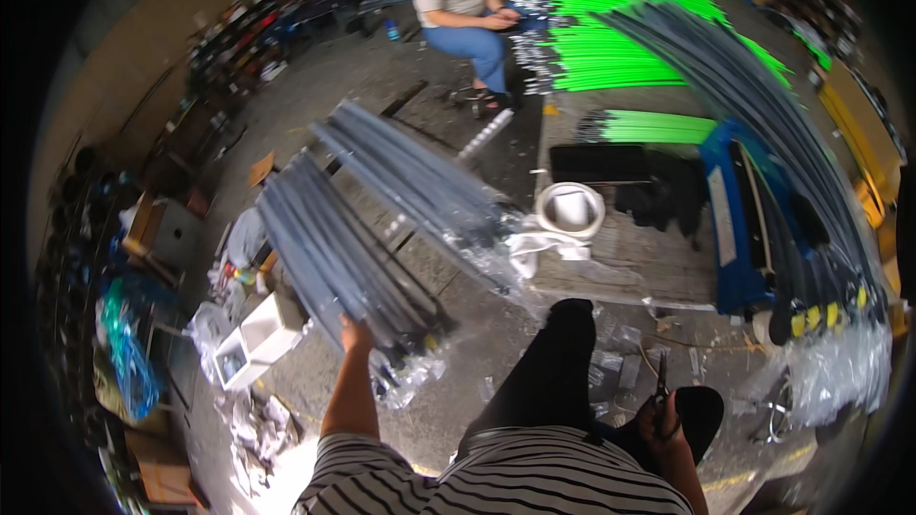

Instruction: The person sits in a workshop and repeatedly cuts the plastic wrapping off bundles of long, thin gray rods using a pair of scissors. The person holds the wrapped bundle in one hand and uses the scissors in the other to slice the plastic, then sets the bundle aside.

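My left hand (356, 334) is at the near left edge of a plastic-wrapped bundle of long dark rods (329, 243), its fingers closed around that edge and partly hidden. The bundle slants away to the far left, with crumpled clear film (412, 380) at its near end. A second wrapped bundle (405, 181) lies beside it, to the right. In my right hand (666, 420), low on the right, is a pair of dark-handled scissors (662, 383) with the blades pointing up, away from me.
A wooden table (611, 281) on the right carries a tape roll (570, 208), green rods (625, 48), a blue machine (733, 219) and more dark rods (763, 100). Another person (458, 0) sits at the back. A white box (260, 339) and plastic scraps lie at left.
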A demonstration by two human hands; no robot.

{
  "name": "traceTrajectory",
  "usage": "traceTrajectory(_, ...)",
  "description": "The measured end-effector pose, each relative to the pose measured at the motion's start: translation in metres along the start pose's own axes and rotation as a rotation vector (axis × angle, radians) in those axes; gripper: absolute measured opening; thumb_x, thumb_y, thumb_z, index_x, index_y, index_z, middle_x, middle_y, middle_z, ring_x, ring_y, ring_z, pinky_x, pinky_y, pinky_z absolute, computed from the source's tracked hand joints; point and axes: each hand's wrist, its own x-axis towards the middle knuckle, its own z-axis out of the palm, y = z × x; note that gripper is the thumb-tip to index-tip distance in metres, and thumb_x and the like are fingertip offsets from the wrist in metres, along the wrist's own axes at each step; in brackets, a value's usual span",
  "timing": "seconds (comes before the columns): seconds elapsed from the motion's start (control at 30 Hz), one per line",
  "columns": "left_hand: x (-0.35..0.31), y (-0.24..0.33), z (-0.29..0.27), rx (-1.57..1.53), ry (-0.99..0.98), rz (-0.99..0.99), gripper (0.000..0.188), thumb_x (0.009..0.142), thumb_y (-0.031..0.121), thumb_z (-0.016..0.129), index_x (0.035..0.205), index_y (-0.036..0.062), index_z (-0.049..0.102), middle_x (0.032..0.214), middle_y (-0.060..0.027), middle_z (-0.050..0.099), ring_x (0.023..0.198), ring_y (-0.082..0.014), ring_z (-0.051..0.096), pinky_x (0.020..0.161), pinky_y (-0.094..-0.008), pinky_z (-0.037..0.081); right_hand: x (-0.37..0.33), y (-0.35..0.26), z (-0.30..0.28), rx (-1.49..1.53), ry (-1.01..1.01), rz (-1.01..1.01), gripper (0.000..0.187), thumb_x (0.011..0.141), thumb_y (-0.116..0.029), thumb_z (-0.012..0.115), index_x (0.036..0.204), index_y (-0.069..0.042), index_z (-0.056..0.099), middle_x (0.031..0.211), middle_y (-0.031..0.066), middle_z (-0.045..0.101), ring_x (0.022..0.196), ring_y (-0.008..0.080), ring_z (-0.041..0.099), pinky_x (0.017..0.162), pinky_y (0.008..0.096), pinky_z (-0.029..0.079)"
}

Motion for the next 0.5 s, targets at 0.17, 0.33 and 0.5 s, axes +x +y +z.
traceTrajectory(0.17, 0.013, -0.04, -0.012, 0.432, 0.039, 0.309, 0.035, 0.081, 0.016, 0.044, 0.115, 0.0102, 0.048, 0.101, -0.0222, 0.057, 0.092, -0.0363, 0.056, 0.075, -0.0432, 0.047, 0.009, -0.008, 0.009, -0.092, -0.111, -0.043, 0.06, 0.076, -0.069, 0.031, 0.061, -0.011, 0.035, 0.049, 0.0006, 0.031, 0.043, 0.0111, 0.03, 0.039, 0.0226, 0.025)
traceTrajectory(0.33, -0.045, 0.13, -0.086, 0.076, 0.494, 0.757, 0.039, 0.074, 0.007, 0.053, 0.113, 0.0007, 0.047, 0.098, -0.0218, 0.049, 0.085, -0.0365, 0.05, 0.074, -0.0411, 0.042, 0.008, -0.002, -0.005, -0.011, -0.204, -0.093, 0.056, 0.08, -0.064, 0.032, 0.064, -0.011, 0.038, 0.05, -0.0004, 0.033, 0.042, 0.0099, 0.031, 0.038, 0.0219, 0.026)
traceTrajectory(0.5, -0.304, 0.338, -0.147, -0.753, -0.206, 1.295, 0.019, 0.084, 0.004, 0.051, 0.102, -0.0009, 0.053, 0.083, -0.0023, 0.052, 0.069, -0.0076, 0.047, 0.062, -0.0201, 0.041, 0.009, 0.001, -0.01, 0.069, -0.267, -0.084, 0.056, 0.08, -0.064, 0.032, 0.063, -0.011, 0.037, 0.05, -0.0013, 0.031, 0.042, 0.0092, 0.029, 0.038, 0.0215, 0.025)
